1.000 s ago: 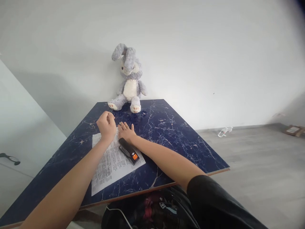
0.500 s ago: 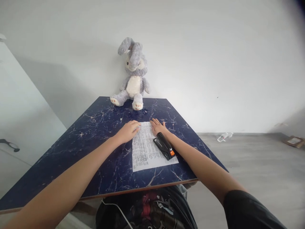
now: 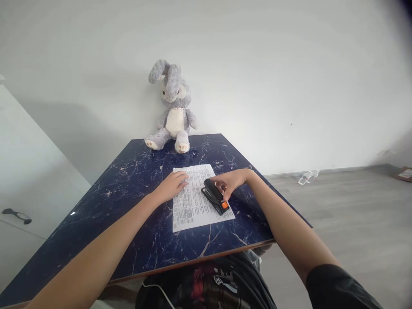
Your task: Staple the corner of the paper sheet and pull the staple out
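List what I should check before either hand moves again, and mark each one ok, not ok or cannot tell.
1. Left hand at the paper: ok, its fingers lie over the left edge.
2. Right hand at the stapler: ok, it is touching it.
3. Right hand's grip firm: cannot tell, the fingers are partly hidden.
4. Paper fully uncovered: not ok, the stapler lies over its right part.
5. Paper within the table: ok, no part hangs over the front edge.
6. Plush rabbit clear of both hands: ok, it sits apart at the far end.
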The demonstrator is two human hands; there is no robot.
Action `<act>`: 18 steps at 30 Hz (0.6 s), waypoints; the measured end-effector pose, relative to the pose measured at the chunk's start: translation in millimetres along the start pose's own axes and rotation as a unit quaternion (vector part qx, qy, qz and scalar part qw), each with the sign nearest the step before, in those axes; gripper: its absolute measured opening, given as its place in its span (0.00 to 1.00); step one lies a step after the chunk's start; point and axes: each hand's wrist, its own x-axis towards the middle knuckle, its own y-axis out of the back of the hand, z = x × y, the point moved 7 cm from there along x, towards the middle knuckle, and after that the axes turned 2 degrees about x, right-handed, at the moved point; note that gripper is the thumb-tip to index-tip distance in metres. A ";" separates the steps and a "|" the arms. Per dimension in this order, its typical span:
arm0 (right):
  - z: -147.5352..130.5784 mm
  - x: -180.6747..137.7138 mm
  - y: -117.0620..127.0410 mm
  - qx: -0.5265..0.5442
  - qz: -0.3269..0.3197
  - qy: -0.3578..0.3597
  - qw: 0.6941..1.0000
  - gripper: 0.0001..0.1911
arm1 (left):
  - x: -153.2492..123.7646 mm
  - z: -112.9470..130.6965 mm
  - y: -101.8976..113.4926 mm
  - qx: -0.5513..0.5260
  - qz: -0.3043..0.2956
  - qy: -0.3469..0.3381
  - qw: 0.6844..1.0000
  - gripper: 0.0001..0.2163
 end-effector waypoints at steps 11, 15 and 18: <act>-25.1 5.4 -4.0 -0.047 0.038 0.079 0.995 0.39 | -2.3 -0.2 -6.5 -0.019 -0.020 0.015 1.000 0.21; -22.5 14.1 -4.9 -0.117 0.047 0.073 0.989 0.28 | -3.0 0.4 -4.9 -0.029 -0.008 0.006 1.000 0.20; -21.9 18.8 3.4 -0.156 0.103 0.109 0.976 0.16 | -3.6 -1.4 -4.7 -0.038 -0.017 0.029 0.999 0.21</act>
